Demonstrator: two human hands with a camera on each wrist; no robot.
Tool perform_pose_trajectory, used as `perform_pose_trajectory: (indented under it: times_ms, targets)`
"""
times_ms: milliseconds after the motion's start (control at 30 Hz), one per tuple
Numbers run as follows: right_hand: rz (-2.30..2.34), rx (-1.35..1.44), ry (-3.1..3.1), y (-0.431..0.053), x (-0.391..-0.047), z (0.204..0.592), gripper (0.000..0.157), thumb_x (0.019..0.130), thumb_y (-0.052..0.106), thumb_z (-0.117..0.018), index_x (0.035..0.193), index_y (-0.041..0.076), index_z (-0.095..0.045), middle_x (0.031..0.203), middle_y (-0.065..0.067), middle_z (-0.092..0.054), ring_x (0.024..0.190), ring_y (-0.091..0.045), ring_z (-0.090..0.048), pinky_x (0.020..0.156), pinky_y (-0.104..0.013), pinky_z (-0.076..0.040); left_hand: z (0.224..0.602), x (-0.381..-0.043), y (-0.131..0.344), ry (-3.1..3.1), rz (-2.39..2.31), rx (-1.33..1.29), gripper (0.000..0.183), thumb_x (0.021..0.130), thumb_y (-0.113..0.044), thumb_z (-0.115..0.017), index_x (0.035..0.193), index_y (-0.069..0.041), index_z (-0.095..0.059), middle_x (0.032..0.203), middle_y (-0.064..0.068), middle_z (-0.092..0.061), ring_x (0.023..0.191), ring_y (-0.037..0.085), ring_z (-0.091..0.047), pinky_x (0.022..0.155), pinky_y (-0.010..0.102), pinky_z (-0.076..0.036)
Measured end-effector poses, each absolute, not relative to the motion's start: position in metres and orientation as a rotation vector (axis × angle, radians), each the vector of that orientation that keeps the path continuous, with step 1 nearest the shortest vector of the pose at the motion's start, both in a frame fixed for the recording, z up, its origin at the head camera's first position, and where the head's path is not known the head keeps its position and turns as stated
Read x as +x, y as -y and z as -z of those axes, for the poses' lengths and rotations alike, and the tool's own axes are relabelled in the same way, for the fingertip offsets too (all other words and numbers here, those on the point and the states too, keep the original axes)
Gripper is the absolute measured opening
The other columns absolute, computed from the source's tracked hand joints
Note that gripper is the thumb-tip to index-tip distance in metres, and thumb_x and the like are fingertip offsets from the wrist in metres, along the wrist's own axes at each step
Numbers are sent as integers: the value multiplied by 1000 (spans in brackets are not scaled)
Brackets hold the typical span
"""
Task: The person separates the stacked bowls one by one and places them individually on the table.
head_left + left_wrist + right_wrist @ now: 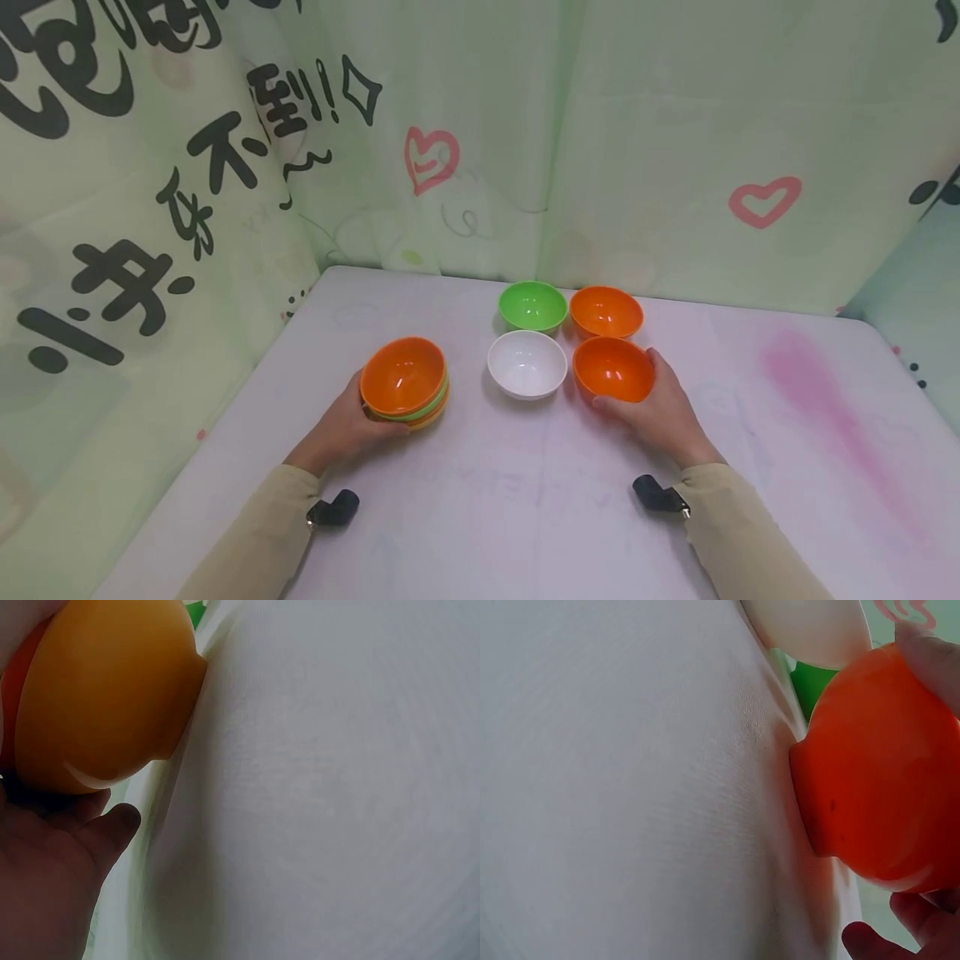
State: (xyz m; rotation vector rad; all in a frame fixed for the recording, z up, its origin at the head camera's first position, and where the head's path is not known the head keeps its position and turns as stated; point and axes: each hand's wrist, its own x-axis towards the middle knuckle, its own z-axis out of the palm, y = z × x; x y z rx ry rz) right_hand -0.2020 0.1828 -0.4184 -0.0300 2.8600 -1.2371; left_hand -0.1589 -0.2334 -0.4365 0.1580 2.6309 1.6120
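Note:
My left hand [351, 427] grips a stack of nested bowls [403, 377] on the left of the table. The top one is orange, with a green rim and a yellow-orange bowl [112, 697] under it. On the right, my right hand [663, 412] holds an orange bowl [613, 369] by its side, thumb at the near rim and fingers around the far right. The right wrist view shows this orange bowl's [892, 772] base close against the table. Left of it sits a white bowl [527, 364]. Behind them stand a green bowl [532, 307] and a second orange bowl [606, 312].
A pale cloth covers the table [480, 517], with a pink stain [817, 392] on the right. Light green curtains [637, 167] with black characters and pink hearts hang behind and along the left. Black wrist straps [333, 508] sit on both sleeves.

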Motion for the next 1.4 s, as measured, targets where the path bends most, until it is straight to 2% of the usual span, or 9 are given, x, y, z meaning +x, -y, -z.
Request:
perform_pose_trajectory:
  times_ms: [133,233,367,533,800,933,1067,1233,1400]
  targets:
    - [1223,-10,-2886,-181,-197,408,119,63,61,-68,143,11,4,144,-19,-14,125,-39,-22,91,-62,-28,438,-159,233,-2631,-1607,184,103,54,-45,-82,136,-20,-24,130,-5,-39,117,17,-38,99,47,-30]
    - [1296,-56,-2906,-173,-191,396,114,65,55,-70,144,16,2,145,-14,-15,125,-38,-24,90,-62,-30,438,-158,232,-2633,-1591,181,105,53,-46,-82,136,-19,-24,131,-4,-39,117,18,-38,99,48,-30]
    - [1404,-235,-2922,-153,-183,380,108,66,49,-74,144,19,-7,143,-9,-23,122,-33,-29,90,-59,-33,437,-155,229,-2616,-1583,179,105,51,-46,-83,135,-19,-26,130,-5,-40,117,17,-38,99,47,-29]
    - [1432,-580,-2949,-120,-174,373,103,63,46,-77,142,15,-19,141,-4,-29,124,-27,-31,93,-53,-34,435,-152,225,-2596,-1577,218,101,52,-44,-84,134,-23,-28,129,-9,-41,116,14,-39,98,47,-30]
    - [1418,-825,-2764,-67,-164,374,102,60,52,-76,141,23,-21,141,7,-27,117,-26,-39,90,-46,-40,434,-147,221,-2566,-1535,249,101,50,-42,-85,133,-28,-28,128,-13,-40,116,11,-40,97,46,-32]
    - [1386,-940,-2694,-42,-163,377,101,61,45,-78,142,21,-21,142,7,-26,124,-17,-32,97,-42,-34,435,-147,220,-2568,-1532,262,100,51,-40,-85,133,-29,-28,128,-13,-40,115,11,-40,97,45,-33]
    - [1324,-950,-2639,-22,-164,382,102,62,49,-77,142,21,-20,142,8,-26,126,-11,-28,99,-41,-31,436,-148,219,-2577,-1537,304,99,53,-39,-85,133,-28,-28,128,-12,-41,115,11,-40,96,46,-34]
    - [1272,-1002,-2564,-3,-167,383,107,61,54,-75,142,15,-17,136,5,-35,120,-12,-36,97,-36,-35,435,-148,218,-2611,-1507,333,97,54,-45,-82,133,-29,-27,127,-13,-41,114,9,-40,95,44,-36]
    - [1163,-997,-2609,10,-171,381,113,57,59,-73,141,11,-15,132,1,-38,116,-13,-39,94,-32,-38,437,-147,219,-2647,-1475,314,97,54,-51,-80,133,-27,-28,126,-14,-41,112,9,-42,93,45,-38]
